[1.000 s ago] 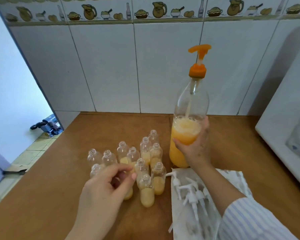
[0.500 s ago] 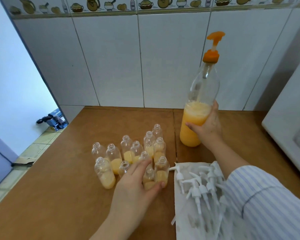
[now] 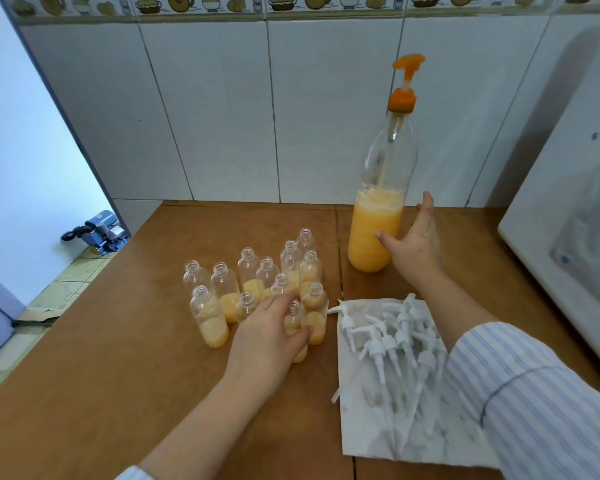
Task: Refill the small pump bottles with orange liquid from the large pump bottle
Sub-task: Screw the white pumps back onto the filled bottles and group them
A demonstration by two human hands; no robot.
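Item: small pump bottle (image 3: pixel 294 322), uncapped, part-filled, upright; gripped at the front of the cluster by the left hand (image 3: pixel 269 336).

Large pump bottle (image 3: pixel 381 206) was stood upright, up and to the right of the grip, nearer the right hand (image 3: pixel 414 242), whose fingers were spread wide beside it, thumb tip touching, nothing held.

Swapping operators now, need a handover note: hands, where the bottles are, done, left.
Left hand grips a small bottle at the front of the cluster.
Right hand is open, fingers straight beside the large pump bottle; contact unclear.
Large bottle stands upright on the wooden table, roughly half full.
Done: several small bottles part-filled with orange liquid.
Left: the back-left bottle looks empty, others low. All are uncapped; white pump heads lie on the paper.
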